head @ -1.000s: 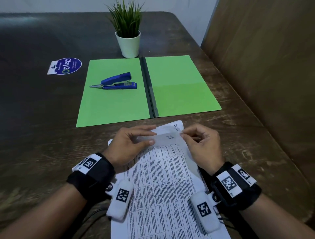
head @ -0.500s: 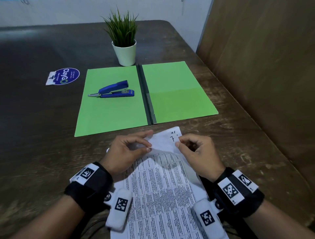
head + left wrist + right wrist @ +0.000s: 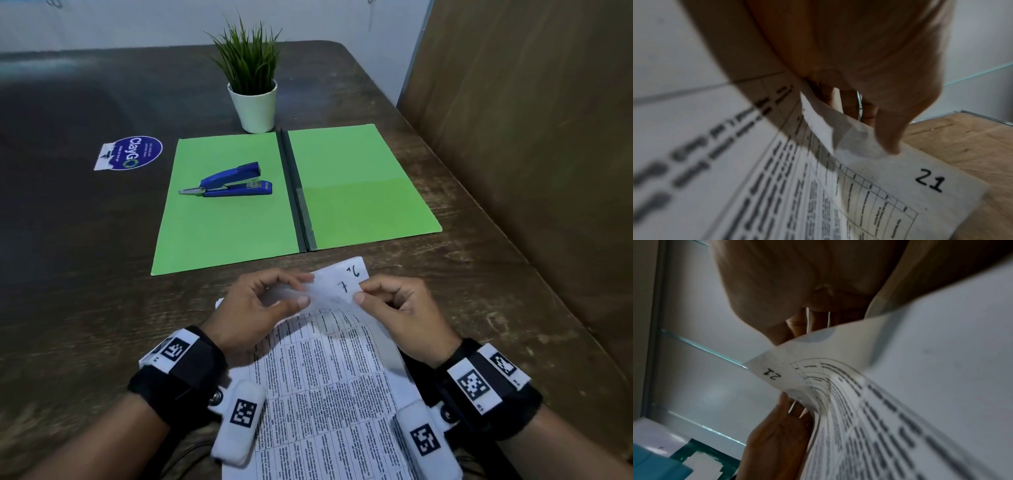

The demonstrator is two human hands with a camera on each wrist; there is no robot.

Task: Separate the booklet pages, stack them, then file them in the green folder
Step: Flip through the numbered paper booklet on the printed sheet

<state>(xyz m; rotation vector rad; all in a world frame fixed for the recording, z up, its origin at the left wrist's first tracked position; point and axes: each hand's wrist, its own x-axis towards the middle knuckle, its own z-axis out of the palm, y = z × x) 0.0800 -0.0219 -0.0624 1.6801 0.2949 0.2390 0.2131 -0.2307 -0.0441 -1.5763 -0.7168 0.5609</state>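
Paper's thin: booklet [image 3: 329,387] lies at the table's [image 3: 85,308] near edge, its far corner folded up & pinched between my left hand [image 3: 260,308] & right hand [image 3: 397,311], thumbs vs curled fingers. Pull too hard w/ pages bound there and the sheet prob tears. Further back, stapler [image 3: 229,181] sits on the open green folder's [image 3: 363,185] left flap and could block filing.

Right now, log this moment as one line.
left hand: pinches booklet corner | right hand: pinches same corner | green folder: open, stapler on it
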